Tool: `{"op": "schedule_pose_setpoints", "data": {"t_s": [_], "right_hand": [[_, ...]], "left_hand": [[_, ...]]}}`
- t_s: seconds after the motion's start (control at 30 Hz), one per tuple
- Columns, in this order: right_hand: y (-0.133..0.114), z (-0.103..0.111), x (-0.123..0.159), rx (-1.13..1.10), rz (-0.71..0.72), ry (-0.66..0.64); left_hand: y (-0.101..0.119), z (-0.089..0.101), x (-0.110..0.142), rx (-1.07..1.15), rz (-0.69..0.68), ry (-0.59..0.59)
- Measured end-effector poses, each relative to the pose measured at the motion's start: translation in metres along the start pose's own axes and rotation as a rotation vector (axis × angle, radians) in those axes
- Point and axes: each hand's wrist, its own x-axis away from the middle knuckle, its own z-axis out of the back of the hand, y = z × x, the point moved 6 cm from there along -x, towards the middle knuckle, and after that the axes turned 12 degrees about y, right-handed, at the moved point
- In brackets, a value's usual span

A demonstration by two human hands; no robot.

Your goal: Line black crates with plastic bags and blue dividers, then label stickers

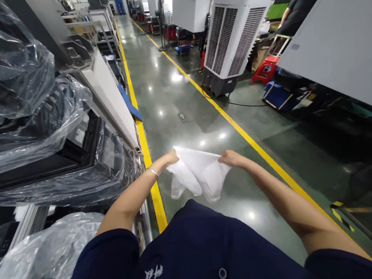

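floor (164,97), two grips (172,156) (231,158), one white sheet (201,170)

Thin white material (198,169) is gripped along its upper edge by left hand (172,156) and right hand (231,158); louvred unit (234,31) is seen beyond right fingers.

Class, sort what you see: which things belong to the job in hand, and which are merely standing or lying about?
In the job:
white sheet, stretched between both grips
left grip
right grip

Apparently just about, untouched:
plastic-wrapped stack
tall louvred unit
red stool
blue crate
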Motion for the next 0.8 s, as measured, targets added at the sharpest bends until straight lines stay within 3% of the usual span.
{"op": "schedule_pose_setpoints", "data": {"t_s": [0.13,0.27,0.37,0.47,0.53,0.63,0.73,0.8], "right_hand": [[0.029,0.051,0.011,-0.054,-0.017,0.199],[0.018,0.095,0.073,-0.357,0.285,0.232],[-0.015,0.125,0.131,-0.360,0.446,0.274],[-0.060,0.151,0.159,-0.328,0.540,0.342],[-0.087,0.158,0.150,-0.311,0.593,0.373],[-0.098,0.151,0.094,-0.357,0.599,0.284],[-0.059,0.117,0.028,-0.568,0.420,-0.004],[-0.019,0.080,0.008,-0.753,0.189,-0.192]], "left_hand": [[-0.006,0.048,0.031,-0.177,-0.134,-0.014],[-0.004,0.079,0.103,-0.288,-0.311,-0.195],[0.021,0.070,0.157,-0.239,-0.455,-0.393],[0.055,0.034,0.182,-0.046,-0.515,-0.477],[0.065,0.000,0.182,0.079,-0.427,-0.505],[0.059,-0.037,0.172,0.388,-0.173,-0.612],[0.044,-0.038,0.157,0.648,0.135,-0.668],[0.041,-0.019,0.142,0.743,0.218,-0.565]]}}
